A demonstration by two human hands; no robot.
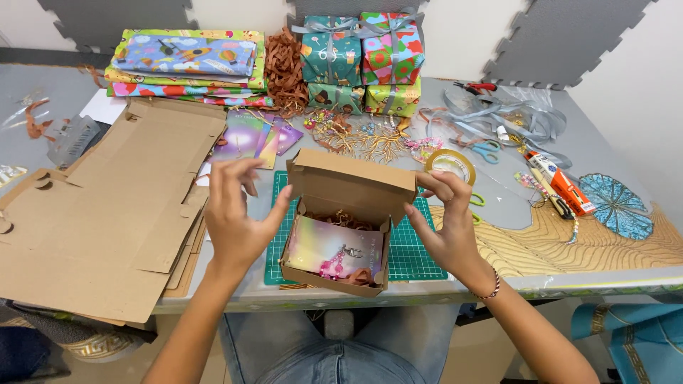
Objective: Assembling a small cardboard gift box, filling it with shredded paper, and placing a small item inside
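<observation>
Left hand is open, fingers spread, thumb tip touching the left edge of the small cardboard box at its lid hinge; it grips nothing. Right hand is partly closed, fingertips on the right corner of the raised lid, with a roll of clear tape just behind the fingers; whether it holds the roll cannot be told.

The box sits on a green cutting mat at the near edge of the table. It is already filled: an iridescent card, a pink charm and brown paper shred lie inside. The lid stands half up, not yet shut, and no tape is seen on it.

Beyond: flat cardboard blanks to the left, folded wrapping paper and four wrapped, ribboned parcels at the back, and scissors to the right. Judged: packing done; closing, sealing and wrapping remain.
</observation>
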